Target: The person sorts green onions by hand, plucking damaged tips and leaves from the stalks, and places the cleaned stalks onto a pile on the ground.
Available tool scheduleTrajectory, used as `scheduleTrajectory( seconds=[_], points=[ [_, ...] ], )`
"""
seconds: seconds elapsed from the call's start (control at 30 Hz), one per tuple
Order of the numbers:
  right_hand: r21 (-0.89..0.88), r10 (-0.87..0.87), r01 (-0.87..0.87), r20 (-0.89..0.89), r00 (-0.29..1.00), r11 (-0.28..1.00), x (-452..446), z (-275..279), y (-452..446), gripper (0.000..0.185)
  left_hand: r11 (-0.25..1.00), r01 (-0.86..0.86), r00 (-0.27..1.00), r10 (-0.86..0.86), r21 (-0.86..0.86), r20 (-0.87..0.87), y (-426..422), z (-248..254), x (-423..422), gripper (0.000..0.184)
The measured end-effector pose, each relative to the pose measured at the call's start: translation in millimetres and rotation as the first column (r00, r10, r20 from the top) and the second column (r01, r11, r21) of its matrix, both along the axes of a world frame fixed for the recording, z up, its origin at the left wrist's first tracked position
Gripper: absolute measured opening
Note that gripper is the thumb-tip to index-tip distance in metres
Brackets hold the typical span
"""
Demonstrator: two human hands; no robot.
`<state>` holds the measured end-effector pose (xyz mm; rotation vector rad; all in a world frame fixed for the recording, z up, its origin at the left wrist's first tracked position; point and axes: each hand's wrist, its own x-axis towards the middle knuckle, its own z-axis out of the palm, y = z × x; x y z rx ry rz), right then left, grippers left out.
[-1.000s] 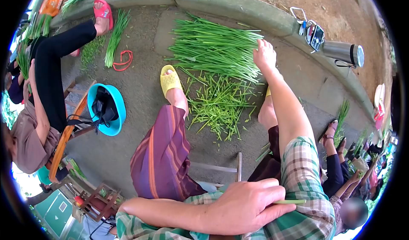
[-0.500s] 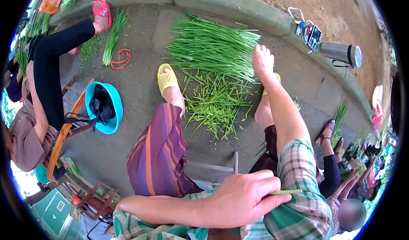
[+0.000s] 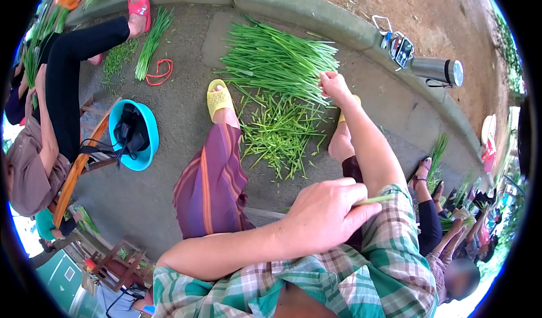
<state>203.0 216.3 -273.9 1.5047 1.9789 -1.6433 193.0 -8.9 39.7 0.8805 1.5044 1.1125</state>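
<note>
We saw the left hand (image 3: 324, 219) held in front of the body, its grip clasped on a slim green stalk piece (image 3: 374, 200), pinched between thumb and curled fingers with the tip jutting out to the right. Its forearm lay across the lap, over the checked shirt (image 3: 322, 270).

We saw the right hand (image 3: 334, 87) stretched forward to the near right corner of the long stalks (image 3: 276, 61), its fingers bent inward; we could not tell whether that grip was grasping a stalk or merely rested there. The long stalks lay crosswise on the ground (image 3: 186, 216) beyond the feet, in a broad heap. Just on the near side of them, between two yellow slippers (image 3: 219, 99), we found a loose scatter of short pieces (image 3: 282, 134).

To the left, we noted a blue basin (image 3: 151, 134) with something black (image 3: 131, 129) in it, a red cord (image 3: 161, 74) and, just beside that, a narrow green bundle (image 3: 152, 46). A seated co-worker (image 3: 39, 165) there had a hand at some upright greens (image 3: 31, 58). At the far right, a metal flask (image 3: 433, 69) lay on its side by the kerb (image 3: 316, 14).
</note>
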Motion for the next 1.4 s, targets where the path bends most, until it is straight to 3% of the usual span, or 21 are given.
scheduleTrajectory(
  seconds=[0.03,0.1,0.23,0.3,0.37,0.43,0.5,0.53,0.63,0.77,0.9,0.97,1.03,1.1,1.17,1.3,1.4],
  points=[
    [-0.095,-0.054,0.053,-0.008,0.998,0.994,-2,12,1,0.027,1.000,-0.003,1.000,0.003,0.007,-0.001,0,-2,0,0.027],
    [-0.232,0.018,-0.024,-0.025,1.000,0.972,-9,52,5,0.027,1.000,-0.001,0.989,0.002,0.008,-0.145,0,-4,0,0.024],
    [-0.323,0.139,-0.155,-0.072,0.988,0.934,-17,128,8,0.022,0.995,-0.064,0.863,0.093,0.074,-0.497,3,-12,-5,0.017],
    [-0.303,0.161,-0.197,-0.137,0.977,0.932,-14,167,4,0.022,0.993,-0.074,0.795,0.117,0.096,-0.596,7,-14,-13,0.016],
    [-0.252,0.194,-0.228,-0.155,0.969,0.941,-10,224,-11,0.024,0.964,-0.156,0.631,0.266,0.216,-0.729,12,-14,-21,0.015],
    [-0.075,0.273,-0.295,-0.217,0.937,0.953,3,248,-19,0.026,0.969,-0.165,0.591,0.246,0.183,-0.769,16,-8,-31,0.022],
    [0.101,0.337,-0.322,-0.223,0.915,0.941,18,284,-39,0.024,0.927,-0.237,0.433,0.368,0.290,-0.823,21,-4,-40,0.038],
    [0.108,0.339,-0.323,-0.225,0.913,0.940,25,298,-45,0.024,0.935,-0.232,0.430,0.345,0.267,-0.834,22,-2,-42,0.047],
    [0.101,0.373,-0.360,-0.188,0.909,0.928,42,330,-58,0.024,0.943,-0.172,0.436,0.331,0.284,-0.837,24,-4,-45,0.043],
    [0.239,0.299,-0.246,-0.217,0.929,0.939,51,351,-69,0.021,0.928,-0.168,0.569,0.366,0.332,-0.736,28,-7,-43,0.027],
    [0.052,0.045,-0.020,-0.552,0.832,0.998,42,365,-73,0.036,0.807,-0.345,0.689,0.564,0.479,-0.454,38,-12,-59,0.018],
    [0.070,-0.009,0.063,-0.593,0.805,0.996,36,364,-72,0.037,0.836,-0.504,0.848,0.527,0.219,-0.058,39,-7,-66,0.018],
    [0.093,-0.018,0.097,-0.624,0.781,0.991,30,360,-78,0.036,0.789,-0.611,0.778,0.581,0.069,0.238,39,2,-73,0.017],
    [0.085,-0.008,0.083,-0.650,0.760,0.993,28,349,-75,0.035,0.781,-0.625,0.694,0.542,0.023,0.475,35,-3,-83,0.013],
    [0.059,-0.007,0.060,-0.660,0.752,0.996,26,328,-78,0.035,0.767,-0.641,0.616,0.540,-0.033,0.573,32,-4,-89,0.013],
    [0.049,0.118,-0.110,-0.570,0.813,0.993,31,309,-91,0.045,0.761,-0.648,0.587,0.531,-0.038,0.612,32,-11,-97,0.012],
    [-0.124,0.006,-0.114,-0.652,0.758,0.986,30,300,-102,0.038,0.734,-0.678,0.552,0.547,-0.043,0.629,34,-12,-100,0.016]
  ],
)
